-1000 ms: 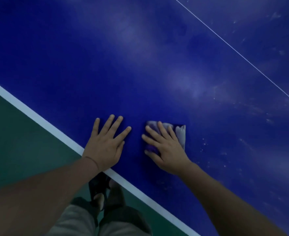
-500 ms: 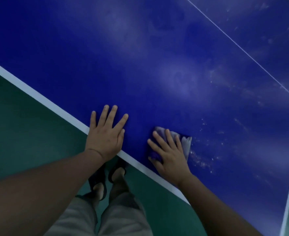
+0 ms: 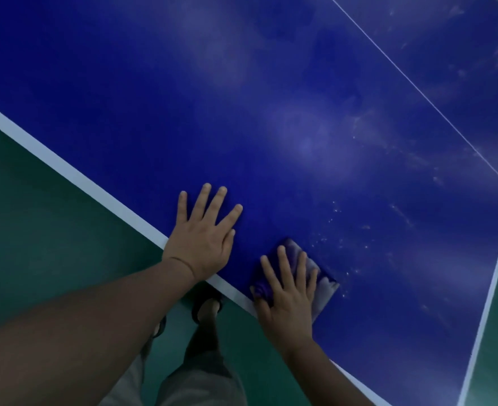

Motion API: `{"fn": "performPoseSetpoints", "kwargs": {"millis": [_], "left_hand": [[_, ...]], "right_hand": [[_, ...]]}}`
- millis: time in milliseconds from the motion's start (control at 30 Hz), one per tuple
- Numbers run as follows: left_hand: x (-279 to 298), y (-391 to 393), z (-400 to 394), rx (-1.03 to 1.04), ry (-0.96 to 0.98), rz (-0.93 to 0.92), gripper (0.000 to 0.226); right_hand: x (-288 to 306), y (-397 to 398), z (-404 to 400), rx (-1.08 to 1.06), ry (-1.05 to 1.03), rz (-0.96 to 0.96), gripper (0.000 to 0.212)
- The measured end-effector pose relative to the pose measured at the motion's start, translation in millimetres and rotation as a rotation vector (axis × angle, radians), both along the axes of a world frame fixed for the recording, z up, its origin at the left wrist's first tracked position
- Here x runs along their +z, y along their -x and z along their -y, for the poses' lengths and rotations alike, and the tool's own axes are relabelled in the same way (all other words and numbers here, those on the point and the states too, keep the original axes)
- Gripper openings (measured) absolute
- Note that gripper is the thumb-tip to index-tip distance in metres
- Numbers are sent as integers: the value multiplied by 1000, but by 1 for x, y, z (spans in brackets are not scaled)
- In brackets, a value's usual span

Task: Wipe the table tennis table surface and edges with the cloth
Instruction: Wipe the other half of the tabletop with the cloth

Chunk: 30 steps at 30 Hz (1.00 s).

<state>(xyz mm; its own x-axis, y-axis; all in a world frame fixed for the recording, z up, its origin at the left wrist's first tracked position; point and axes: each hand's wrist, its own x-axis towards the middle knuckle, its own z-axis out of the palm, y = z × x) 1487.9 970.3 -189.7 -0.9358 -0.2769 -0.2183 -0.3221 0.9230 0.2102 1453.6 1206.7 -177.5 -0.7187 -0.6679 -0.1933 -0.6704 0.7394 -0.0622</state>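
A blue table tennis table (image 3: pixel 271 98) with white edge lines fills most of the view. My left hand (image 3: pixel 204 238) lies flat on it with fingers spread, its heel over the near white edge line (image 3: pixel 75 174). My right hand (image 3: pixel 288 297) presses a folded purple-and-white cloth (image 3: pixel 322 285) flat on the surface right at the near edge. The fingers are straight on top of the cloth, which shows past them on the right. Pale dust specks (image 3: pixel 341 238) dot the surface just beyond the cloth.
A thin white centre line (image 3: pixel 417 92) crosses the table at the upper right. The table's right edge line (image 3: pixel 494 288) runs down the right side. Green floor (image 3: pixel 37 244) lies below the near edge, with my legs and sandalled feet (image 3: pixel 206 309) under it.
My right hand has slid the cloth back toward me, from further in on the surface to the near edge. My left hand has also come back onto the edge line.
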Motion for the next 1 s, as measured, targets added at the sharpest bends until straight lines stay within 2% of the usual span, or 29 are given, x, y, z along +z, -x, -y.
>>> {"fn": "performPoseSetpoints", "kwargs": {"millis": [100,233,300,367,433,500,567,633,700,767,833,1000], "left_hand": [[1,2,2,6,10,24,61],[5,4,0,42,1,28,63],[6,4,-2,59,3,13,61],[7,3,-2,72,6,10,59],[8,4,-3,85,10,6,59],[11,9,-8,115,9,2,58],[11,16,-15,166,-6,0,58],[8,20,-23,207,6,12,58],[4,21,-25,224,28,9,58],[2,20,-26,219,27,-16,57],[3,20,-27,225,37,-31,56],[7,24,-28,231,52,-24,56]], "right_hand": [[-5,-6,31,191,27,48,80],[-6,47,47,432,22,40,73],[-5,86,43,366,-11,19,68],[-3,114,36,164,-29,4,63],[-1,119,25,-12,-40,17,62],[-1,99,13,-51,-55,16,65],[-2,68,7,98,-57,17,72],[-4,50,9,340,-39,24,75],[-6,62,23,497,12,46,73],[-7,95,41,565,32,55,70],[-7,139,59,488,39,37,65],[-5,229,65,87,13,19,62]]}}
